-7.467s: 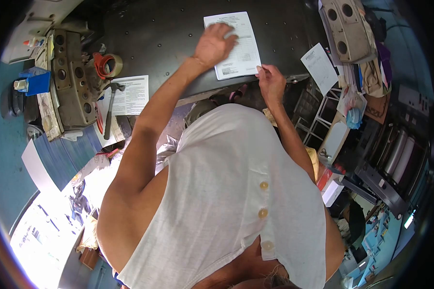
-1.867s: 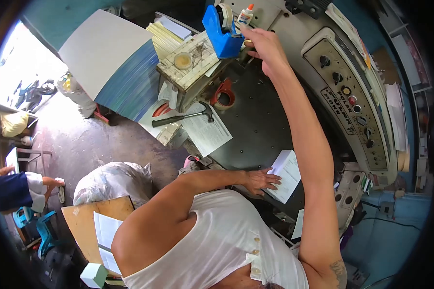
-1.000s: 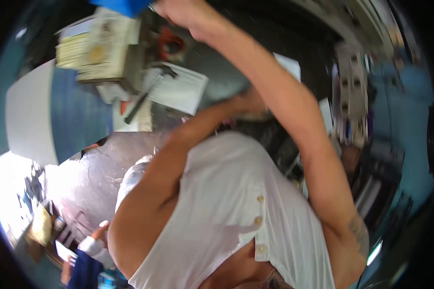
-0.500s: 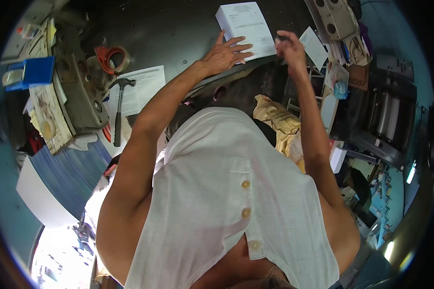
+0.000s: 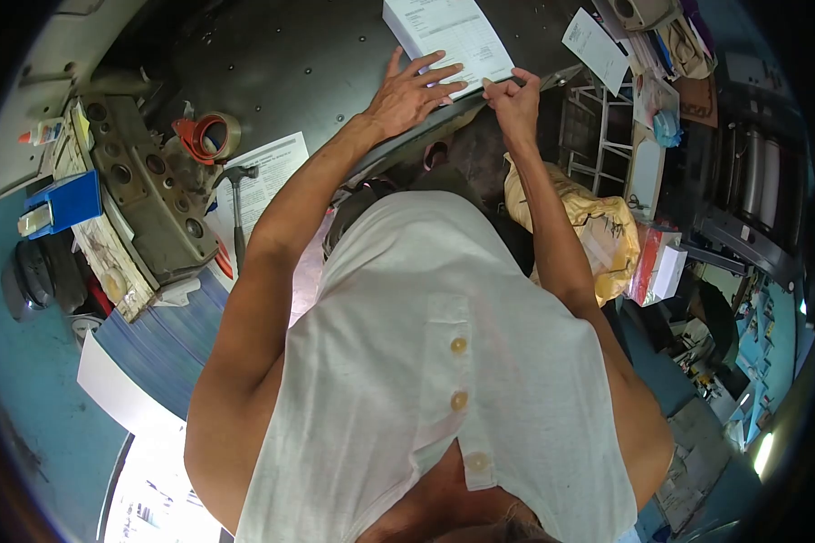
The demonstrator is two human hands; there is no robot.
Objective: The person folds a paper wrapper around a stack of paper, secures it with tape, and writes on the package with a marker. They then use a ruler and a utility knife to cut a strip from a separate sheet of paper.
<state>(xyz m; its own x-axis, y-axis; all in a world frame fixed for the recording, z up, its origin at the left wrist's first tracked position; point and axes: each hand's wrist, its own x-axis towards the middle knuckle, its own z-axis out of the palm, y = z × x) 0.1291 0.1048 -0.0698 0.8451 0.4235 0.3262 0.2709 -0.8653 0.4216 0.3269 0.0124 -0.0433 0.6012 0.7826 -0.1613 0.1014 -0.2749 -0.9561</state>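
A thick stack of white printed forms (image 5: pixel 457 36) lies at the near edge of the dark metal table (image 5: pixel 272 63). My left hand (image 5: pixel 410 98) rests with spread fingers on the stack's near left part. At the near right corner, my right hand (image 5: pixel 514 104) has its thumb and index finger at the paper edge, the other fingers curled. How many sheets lie between that thumb and finger is too small to make out. Left of my left arm, a hammer (image 5: pixel 236 195) lies over a loose printed sheet (image 5: pixel 276 167).
Beside the hammer sits a red tape dispenser (image 5: pixel 193 136) with a roll of tape. A metal block with round holes (image 5: pixel 145 181) stands at the left. Another printed sheet (image 5: pixel 596 52) lies right of the stack. A yellow sack (image 5: pixel 598 217) is below the table's edge.
My right hand has come down from above the stack's right side to its near right corner. My left hand stays spread on the paper. The whole view has shifted slightly.
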